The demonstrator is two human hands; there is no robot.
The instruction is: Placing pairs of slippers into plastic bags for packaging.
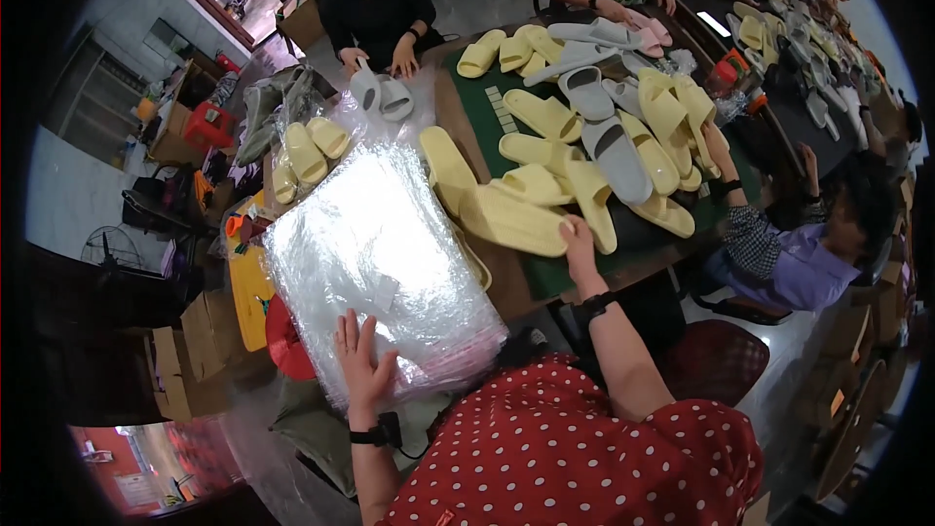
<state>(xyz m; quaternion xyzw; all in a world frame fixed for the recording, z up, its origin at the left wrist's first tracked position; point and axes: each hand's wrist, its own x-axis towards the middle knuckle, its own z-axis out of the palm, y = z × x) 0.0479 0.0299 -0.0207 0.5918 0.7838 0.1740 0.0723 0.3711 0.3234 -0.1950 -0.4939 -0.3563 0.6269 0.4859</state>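
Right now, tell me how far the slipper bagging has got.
Done: a few yellow slippers already lie in clear wrap at the far left of the table. In hand: the left hand lies flat on the stack of clear plastic bags, while the right hand reaches to a yellow slipper at the pile's edge. Left: the loose pile of yellow and grey slippers is still large.

Bright overhead light, fisheye edges dark, bent.
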